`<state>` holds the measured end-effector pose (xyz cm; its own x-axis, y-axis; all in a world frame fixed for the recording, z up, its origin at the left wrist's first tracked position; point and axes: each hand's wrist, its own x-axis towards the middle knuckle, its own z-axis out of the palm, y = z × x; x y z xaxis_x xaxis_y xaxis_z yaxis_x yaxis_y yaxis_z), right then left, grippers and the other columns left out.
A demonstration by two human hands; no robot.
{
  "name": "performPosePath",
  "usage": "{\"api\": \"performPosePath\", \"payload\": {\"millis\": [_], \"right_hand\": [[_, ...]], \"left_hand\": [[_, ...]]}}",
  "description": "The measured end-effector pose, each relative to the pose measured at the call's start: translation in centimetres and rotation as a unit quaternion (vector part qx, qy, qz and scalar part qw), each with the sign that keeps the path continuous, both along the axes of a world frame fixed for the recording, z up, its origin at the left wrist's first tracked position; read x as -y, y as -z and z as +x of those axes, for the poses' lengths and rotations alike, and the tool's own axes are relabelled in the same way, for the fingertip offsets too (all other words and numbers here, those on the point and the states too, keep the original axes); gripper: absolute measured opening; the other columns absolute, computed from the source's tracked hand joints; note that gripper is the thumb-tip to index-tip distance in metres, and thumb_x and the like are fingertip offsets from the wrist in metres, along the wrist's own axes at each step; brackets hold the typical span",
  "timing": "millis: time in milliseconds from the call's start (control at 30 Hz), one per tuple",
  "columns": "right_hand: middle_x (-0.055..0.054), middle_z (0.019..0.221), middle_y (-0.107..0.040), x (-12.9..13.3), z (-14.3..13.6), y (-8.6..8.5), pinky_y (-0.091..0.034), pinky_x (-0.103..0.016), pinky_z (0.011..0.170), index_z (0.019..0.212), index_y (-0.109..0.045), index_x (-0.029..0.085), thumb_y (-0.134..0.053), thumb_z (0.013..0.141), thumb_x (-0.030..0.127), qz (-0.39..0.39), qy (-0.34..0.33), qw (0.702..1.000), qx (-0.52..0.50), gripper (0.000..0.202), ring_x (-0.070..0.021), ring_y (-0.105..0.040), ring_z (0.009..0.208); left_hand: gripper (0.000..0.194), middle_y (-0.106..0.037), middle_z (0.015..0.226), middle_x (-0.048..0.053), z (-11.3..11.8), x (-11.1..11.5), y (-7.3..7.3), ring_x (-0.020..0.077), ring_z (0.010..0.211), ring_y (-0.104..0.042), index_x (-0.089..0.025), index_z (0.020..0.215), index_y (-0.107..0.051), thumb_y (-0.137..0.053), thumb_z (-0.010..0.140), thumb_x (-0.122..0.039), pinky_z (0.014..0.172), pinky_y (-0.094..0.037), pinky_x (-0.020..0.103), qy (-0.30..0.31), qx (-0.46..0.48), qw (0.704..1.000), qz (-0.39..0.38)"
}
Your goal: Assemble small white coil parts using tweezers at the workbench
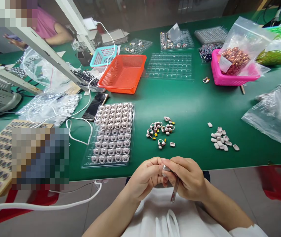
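My left hand (147, 176) is closed, pinching a small shiny white-grey housing (166, 168) just in front of the table's edge. Against the same piece press the fingertips of my right hand (191, 177), which also grips flat metal tweezers (175, 191) pointing down toward my body. Fingers cover most of the housing. Beyond the hands lie several small ring-shaped assemblies (168, 129) with yellow tabs, and a single pale cap (172, 144). To the right is a loose group of similar pale caps (220, 140).
Left of the assemblies, a clear tray (132, 131) holds rows of pale rounded parts. Farther back are a red basket (122, 77), a blue basket (103, 56), a clear tray (170, 65) and a pink basket (236, 80) with bagged copper-coloured parts. A phone (94, 107) and white cable lie left.
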<state>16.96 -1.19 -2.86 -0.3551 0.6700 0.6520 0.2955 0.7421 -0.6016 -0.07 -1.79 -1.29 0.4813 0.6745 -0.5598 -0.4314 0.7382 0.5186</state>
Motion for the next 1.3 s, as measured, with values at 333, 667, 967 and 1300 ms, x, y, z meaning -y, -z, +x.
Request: {"api": "performPosePath", "payload": {"millis": [333,667,967,1300], "right_hand": [[-0.009,0.082,-0.072,0.4,-0.2,0.6,-0.051,-0.028,0.057,0.127,-0.056,0.014,-0.056,0.093,0.012,-0.033,0.028,0.999,0.009,0.033,-0.0186,-0.067,0.070],[-0.010,0.080,-0.071,0.3,-1.0,1.0,-0.051,-0.029,0.054,0.126,-0.055,0.013,-0.050,0.096,0.014,-0.009,0.043,0.999,0.027,0.031,-0.0191,-0.065,0.067],[-0.007,0.080,-0.066,0.3,-0.8,0.8,-0.049,-0.027,0.056,0.135,-0.054,0.018,-0.053,0.094,0.011,-0.098,-0.046,0.994,-0.024,0.042,-0.0178,-0.062,0.068],[-0.001,0.074,-0.063,-0.3,-1.4,0.5,-0.050,-0.024,0.059,0.149,-0.041,0.024,-0.048,0.096,0.007,-0.138,-0.148,0.979,-0.013,0.057,-0.0146,-0.060,0.064]], "left_hand": [[0.047,-0.069,0.101,0.005,-0.7,0.7,0.0,0.0172,0.092,-0.064,-0.021,0.114,-0.071,-0.087,0.070,-0.023,0.083,-0.054,0.028,-0.055,-0.044,0.988,0.140],[0.028,-0.068,0.097,0.005,-0.3,1.3,0.8,0.0143,0.082,-0.064,-0.021,0.108,-0.075,-0.078,0.082,-0.029,0.072,-0.056,0.022,-0.075,-0.159,0.960,0.216],[0.039,-0.071,0.086,0.002,-1.3,0.3,-0.2,0.0132,0.077,-0.066,-0.016,0.096,-0.073,-0.092,0.063,-0.022,0.073,-0.055,0.023,-0.068,-0.072,0.986,0.132],[0.033,-0.074,0.069,0.005,-4.6,-0.5,-0.5,0.0151,0.062,-0.069,-0.011,0.074,-0.071,-0.091,0.061,-0.034,0.067,-0.056,0.028,-0.014,-0.081,0.988,0.132]]}}
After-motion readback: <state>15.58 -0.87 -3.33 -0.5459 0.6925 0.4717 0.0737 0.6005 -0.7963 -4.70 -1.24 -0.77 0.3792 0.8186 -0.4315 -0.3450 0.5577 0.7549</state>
